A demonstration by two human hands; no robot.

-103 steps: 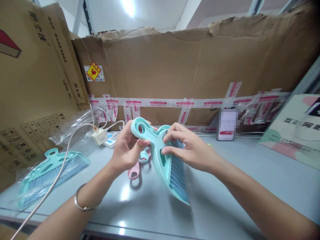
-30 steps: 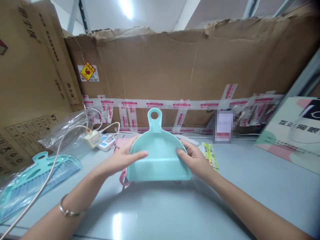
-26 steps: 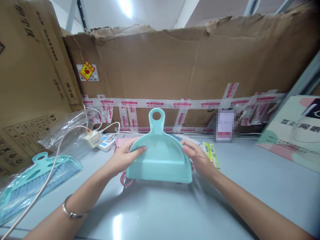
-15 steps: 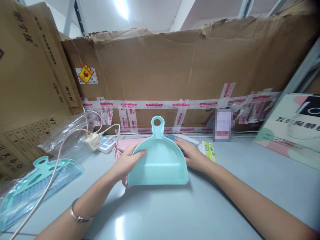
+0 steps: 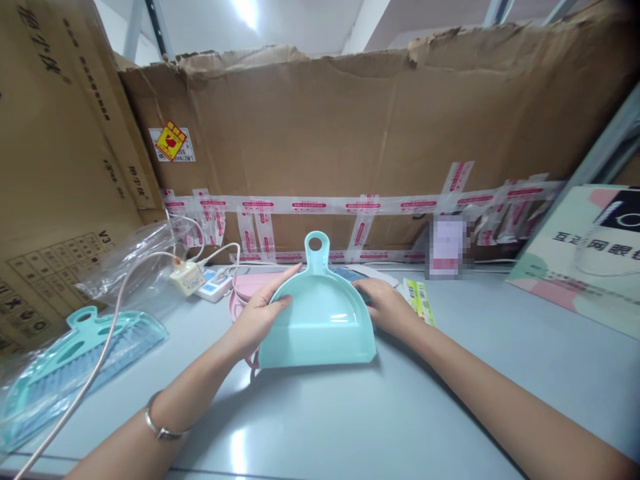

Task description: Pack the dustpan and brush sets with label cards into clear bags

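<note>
A light teal dustpan is propped up in the middle, its ring handle at the top and its wide lip toward me. My left hand grips its left rim, thumb on the inner face and a finger stretched along the upper edge. At the right rim is my right hand, its fingers curled against the edge and partly hidden behind the pan. Behind the dustpan lie pink items and a blue-grey item, both mostly covered. A green-and-yellow label card sits beside my right wrist.
At left, a teal dustpan-and-brush set lies in clear plastic, a white cable crossing it. A charger and power strip stand near it. Large cardboard walls the back; a printed box leans at right.
The fingers of my right hand have curled in against the dustpan's right rim. My left hand has shifted slightly, with a finger now stretched up along the edge. The dustpan has barely moved.
</note>
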